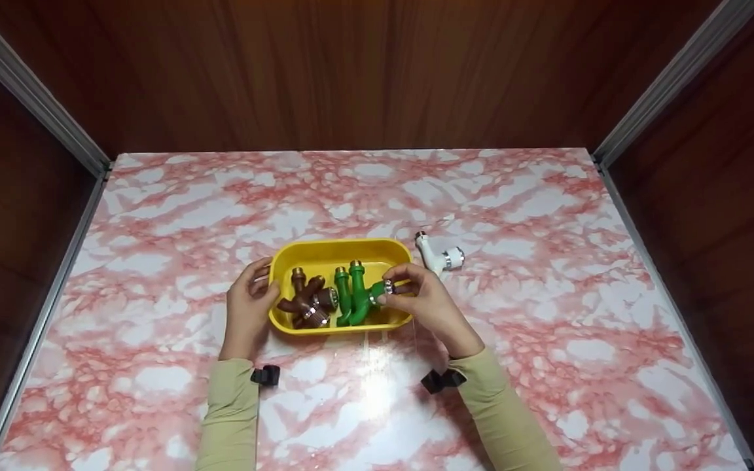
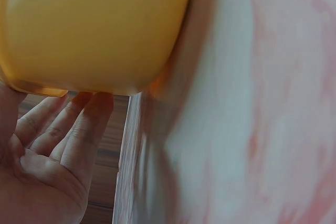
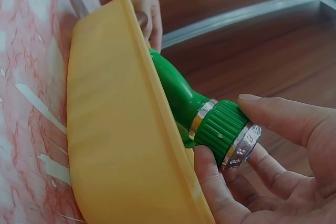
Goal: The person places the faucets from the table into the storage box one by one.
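Observation:
A yellow plastic tub (image 1: 341, 243) holds brown taps (image 1: 300, 305) on its left side and green taps on its right. My left hand (image 1: 246, 309) grips the tub's left end, thumb at the rim and fingers against the outer wall (image 2: 100, 35). Over the tub's right end, my right hand (image 1: 430, 302) pinches the ribbed knob of a green tap (image 3: 176, 82) between thumb and fingers. This tap's knob stands out past the rim in the right wrist view, while its lower body is hidden behind the tub wall. Another green tap (image 1: 343, 291) lies just left of it.
A white tap (image 1: 436, 256) with a silver-banded knob lies on the pink marbled table (image 1: 521, 366), just beyond the right hand. Dark wooden panels (image 1: 351, 78) with metal edge strips enclose the table at the back and sides.

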`<state>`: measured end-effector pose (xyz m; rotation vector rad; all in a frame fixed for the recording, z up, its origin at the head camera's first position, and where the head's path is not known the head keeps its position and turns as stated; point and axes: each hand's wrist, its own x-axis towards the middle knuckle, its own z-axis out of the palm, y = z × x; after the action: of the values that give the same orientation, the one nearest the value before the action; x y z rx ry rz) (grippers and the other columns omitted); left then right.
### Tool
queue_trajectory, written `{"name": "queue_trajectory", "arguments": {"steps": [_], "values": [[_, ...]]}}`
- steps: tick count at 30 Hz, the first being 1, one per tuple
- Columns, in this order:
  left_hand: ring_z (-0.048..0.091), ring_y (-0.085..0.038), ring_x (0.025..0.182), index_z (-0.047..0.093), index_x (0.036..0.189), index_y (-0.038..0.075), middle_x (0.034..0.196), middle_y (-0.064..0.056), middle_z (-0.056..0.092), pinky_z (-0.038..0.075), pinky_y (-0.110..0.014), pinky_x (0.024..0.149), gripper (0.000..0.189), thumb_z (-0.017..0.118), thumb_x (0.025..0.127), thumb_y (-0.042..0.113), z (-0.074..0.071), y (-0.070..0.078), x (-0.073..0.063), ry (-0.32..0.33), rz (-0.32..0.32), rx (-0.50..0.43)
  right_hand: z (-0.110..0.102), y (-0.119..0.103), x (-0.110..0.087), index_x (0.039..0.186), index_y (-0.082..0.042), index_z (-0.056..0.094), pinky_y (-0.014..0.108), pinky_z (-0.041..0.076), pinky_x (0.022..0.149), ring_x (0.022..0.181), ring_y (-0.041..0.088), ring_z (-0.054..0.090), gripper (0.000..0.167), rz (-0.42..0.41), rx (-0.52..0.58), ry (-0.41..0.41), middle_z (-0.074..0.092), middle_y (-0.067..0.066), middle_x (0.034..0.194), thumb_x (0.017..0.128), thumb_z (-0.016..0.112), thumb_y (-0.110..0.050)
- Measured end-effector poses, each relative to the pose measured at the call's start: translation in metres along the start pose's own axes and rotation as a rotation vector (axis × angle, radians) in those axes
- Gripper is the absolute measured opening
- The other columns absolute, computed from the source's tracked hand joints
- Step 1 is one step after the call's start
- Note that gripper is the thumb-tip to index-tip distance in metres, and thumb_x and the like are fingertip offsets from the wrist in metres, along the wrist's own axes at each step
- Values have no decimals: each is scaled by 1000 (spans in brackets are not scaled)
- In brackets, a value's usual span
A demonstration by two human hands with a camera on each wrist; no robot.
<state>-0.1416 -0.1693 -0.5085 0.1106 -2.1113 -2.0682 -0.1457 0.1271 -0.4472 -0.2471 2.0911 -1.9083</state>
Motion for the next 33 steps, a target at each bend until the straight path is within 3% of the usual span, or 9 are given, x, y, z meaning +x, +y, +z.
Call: {"name": "queue_trajectory", "arguments": {"steps": [6,14,22,28,33], "values": [[57,-43,107,53,129,-9,118,-30,56,52,-24,85,45,58,84,-14,0,1,0,1,2,9,3,0,1,109,12,57,28,53,73,95,41,56,34,18,6,-6,57,23,109,79,72,5],[57,-43,106,52,129,-9,119,-30,55,50,-26,87,44,58,86,-13,0,4,-2,-6,15,40,7,2,3,108,11,57,28,54,70,88,33,59,32,-13,-108,-33,58,24,107,81,72,2],[57,-43,106,52,129,-9,118,-30,56,51,-26,88,44,58,85,-14,1,4,-2,4,15,29,8,31,15,109,6,57,48,56,65,79,29,61,33,-15,-153,-54,59,18,101,82,73,0],[57,-40,109,52,131,-6,121,-28,55,50,-26,90,45,59,87,-11,0,2,-2,-1,-28,12,9,31,17,107,1,58,47,56,65,76,35,62,30,-27,-210,-69,60,15,95,82,73,-2],[56,-41,109,52,131,-6,122,-28,54,50,-24,89,46,59,87,-11,0,2,-2,-6,-36,10,9,30,17,106,-1,59,38,57,67,83,32,63,29,-28,-280,-73,61,11,95,82,74,-3]]}}
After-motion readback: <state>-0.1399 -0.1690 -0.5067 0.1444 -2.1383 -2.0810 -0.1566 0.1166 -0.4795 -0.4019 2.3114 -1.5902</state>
